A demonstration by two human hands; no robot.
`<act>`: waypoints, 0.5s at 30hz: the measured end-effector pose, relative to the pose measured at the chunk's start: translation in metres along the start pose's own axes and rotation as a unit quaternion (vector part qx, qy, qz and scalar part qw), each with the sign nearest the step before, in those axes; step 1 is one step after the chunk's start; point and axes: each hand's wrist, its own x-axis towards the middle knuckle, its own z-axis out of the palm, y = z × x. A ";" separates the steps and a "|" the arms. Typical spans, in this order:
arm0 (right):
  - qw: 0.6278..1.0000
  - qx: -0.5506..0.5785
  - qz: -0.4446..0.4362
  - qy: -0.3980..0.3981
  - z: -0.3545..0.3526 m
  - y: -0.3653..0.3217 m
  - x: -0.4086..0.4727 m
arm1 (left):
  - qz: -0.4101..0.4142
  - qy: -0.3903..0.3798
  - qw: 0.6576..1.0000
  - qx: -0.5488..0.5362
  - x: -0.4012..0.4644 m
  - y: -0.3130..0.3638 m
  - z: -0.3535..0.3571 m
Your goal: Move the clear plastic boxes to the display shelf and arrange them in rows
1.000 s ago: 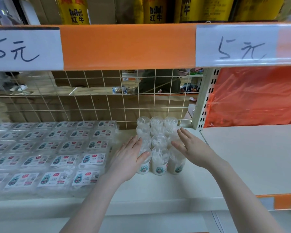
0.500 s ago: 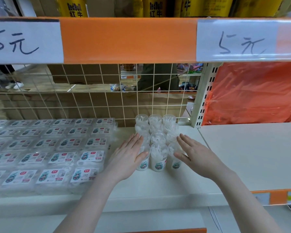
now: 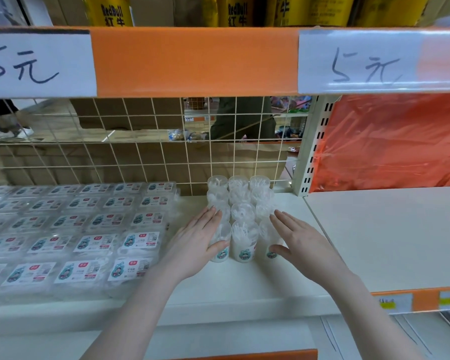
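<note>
Hands: left (image 3: 195, 245), right (image 3: 305, 245) flat, grip open, flanking clear tubs (image 3: 243, 224).

We are looking at a shop. A white display shelf (image 3: 374, 229) carries rows of labelled clear plastic boxes (image 3: 94, 229), stocked in quantity. Above the shelf, an orange edge strip (image 3: 192, 61) bears handwritten price tags (image 3: 359, 63) reading 5 yuan. Higher still stand yellow drink packs (image 3: 109, 11). Behind the shelf, a wire grid back panel (image 3: 140, 152) shows more aisles.
</note>
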 end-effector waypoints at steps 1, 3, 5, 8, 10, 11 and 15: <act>1.000 -0.007 -0.001 0.016 0.002 0.000 0.001 | -0.002 0.000 1.000 -0.001 0.000 0.001 -0.001; 0.999 -0.020 -0.001 0.035 0.004 0.000 0.001 | -0.009 0.003 1.000 -0.004 -0.001 0.002 -0.002; 0.998 -0.031 0.007 0.051 0.003 -0.003 0.000 | -0.018 0.012 1.000 -0.009 -0.004 0.006 -0.003; 0.995 -0.016 0.014 0.093 0.000 -0.005 -0.004 | -0.033 0.045 0.998 -0.015 -0.012 0.016 -0.007; 0.994 0.016 0.031 0.108 -0.001 -0.008 -0.007 | -0.053 0.060 0.997 -0.015 -0.018 0.023 -0.011; 0.993 0.027 0.039 0.109 -0.002 -0.010 -0.009 | -0.065 0.066 0.995 -0.021 -0.022 0.025 -0.010; 0.989 0.051 0.076 0.117 -0.001 -0.022 -0.015 | -0.105 0.108 0.989 0.002 -0.037 0.030 -0.008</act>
